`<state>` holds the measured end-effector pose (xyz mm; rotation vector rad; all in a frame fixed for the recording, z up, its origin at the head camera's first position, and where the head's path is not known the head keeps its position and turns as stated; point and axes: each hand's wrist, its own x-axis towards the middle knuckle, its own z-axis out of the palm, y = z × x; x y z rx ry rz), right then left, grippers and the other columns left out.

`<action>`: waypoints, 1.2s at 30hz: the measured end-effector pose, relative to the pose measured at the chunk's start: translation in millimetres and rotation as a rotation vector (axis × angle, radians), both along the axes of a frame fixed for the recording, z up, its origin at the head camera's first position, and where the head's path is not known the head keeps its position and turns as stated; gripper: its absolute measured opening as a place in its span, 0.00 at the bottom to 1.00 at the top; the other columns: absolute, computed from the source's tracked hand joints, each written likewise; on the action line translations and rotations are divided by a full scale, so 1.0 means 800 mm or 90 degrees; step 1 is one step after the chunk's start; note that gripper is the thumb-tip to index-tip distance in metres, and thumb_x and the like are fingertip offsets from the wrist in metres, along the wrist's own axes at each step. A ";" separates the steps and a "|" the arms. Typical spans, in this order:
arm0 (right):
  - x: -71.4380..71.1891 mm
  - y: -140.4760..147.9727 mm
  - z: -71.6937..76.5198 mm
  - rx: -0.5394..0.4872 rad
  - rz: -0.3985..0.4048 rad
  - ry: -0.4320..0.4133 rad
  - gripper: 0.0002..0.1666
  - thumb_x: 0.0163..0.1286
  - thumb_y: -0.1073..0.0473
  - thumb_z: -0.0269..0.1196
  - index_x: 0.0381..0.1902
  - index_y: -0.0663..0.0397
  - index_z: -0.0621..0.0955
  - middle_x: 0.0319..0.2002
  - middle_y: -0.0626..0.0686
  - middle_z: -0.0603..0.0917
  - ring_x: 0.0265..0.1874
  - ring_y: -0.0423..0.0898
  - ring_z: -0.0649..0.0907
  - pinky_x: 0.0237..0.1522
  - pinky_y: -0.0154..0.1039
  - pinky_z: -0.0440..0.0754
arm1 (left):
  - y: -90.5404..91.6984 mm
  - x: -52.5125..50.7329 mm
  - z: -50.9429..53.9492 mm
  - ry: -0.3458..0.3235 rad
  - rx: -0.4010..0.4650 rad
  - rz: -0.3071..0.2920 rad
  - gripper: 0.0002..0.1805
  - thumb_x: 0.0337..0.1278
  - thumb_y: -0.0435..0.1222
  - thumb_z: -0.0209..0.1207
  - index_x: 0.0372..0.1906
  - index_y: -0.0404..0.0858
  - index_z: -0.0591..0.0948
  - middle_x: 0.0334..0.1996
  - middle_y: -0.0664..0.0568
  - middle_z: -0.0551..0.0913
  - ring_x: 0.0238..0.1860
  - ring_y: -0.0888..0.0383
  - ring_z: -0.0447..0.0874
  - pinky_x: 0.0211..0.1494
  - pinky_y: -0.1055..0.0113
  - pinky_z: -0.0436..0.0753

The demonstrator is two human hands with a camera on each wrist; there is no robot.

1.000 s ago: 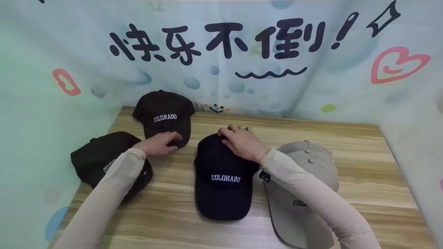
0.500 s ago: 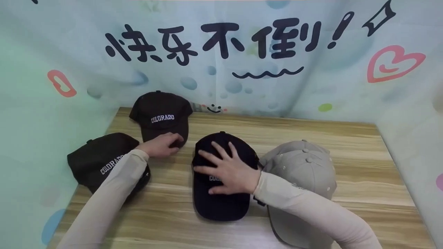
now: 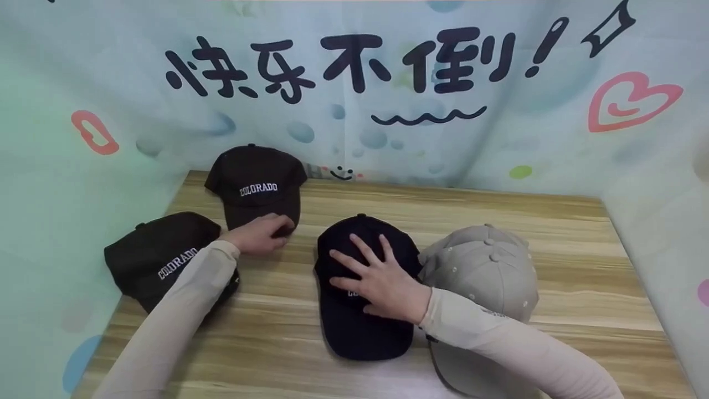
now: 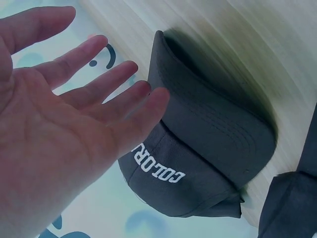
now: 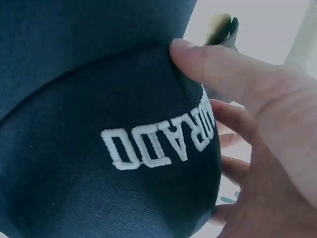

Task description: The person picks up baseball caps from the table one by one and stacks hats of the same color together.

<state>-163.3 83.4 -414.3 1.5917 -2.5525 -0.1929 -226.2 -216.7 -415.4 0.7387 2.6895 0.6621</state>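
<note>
My right hand (image 3: 388, 285) lies with spread fingers over the crown of a navy cap (image 3: 368, 338) in the middle of the table, covering most of its white lettering. In the right wrist view the thumb (image 5: 218, 64) touches the cap's front near the brim seam. My left hand (image 3: 257, 233) is at the brim of a dark brown cap (image 3: 257, 177) marked COLORADO at the back left. In the left wrist view that hand's fingers (image 4: 94, 87) are loosely extended and hold nothing.
A second dark cap (image 3: 149, 255) lies at the left, partly under my left forearm. Grey caps (image 3: 487, 271), stacked, stand at the right, partly behind my right forearm. A printed cloth (image 3: 354, 111) hangs behind the wooden table (image 3: 581, 249).
My right hand has come forward from the back of the navy cap's crown onto its front, fingers spreading. The navy cap has then shifted slightly right with it. My left hand stays put.
</note>
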 end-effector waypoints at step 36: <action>-0.011 0.059 0.040 -0.302 -0.039 -0.251 0.32 0.63 0.53 0.68 0.63 0.55 0.74 0.63 0.60 0.71 0.67 0.59 0.64 0.64 0.56 0.61 | -0.029 -0.096 -0.017 0.071 -0.059 0.348 0.42 0.59 0.39 0.58 0.75 0.35 0.52 0.73 0.34 0.45 0.72 0.33 0.32 0.59 0.26 0.31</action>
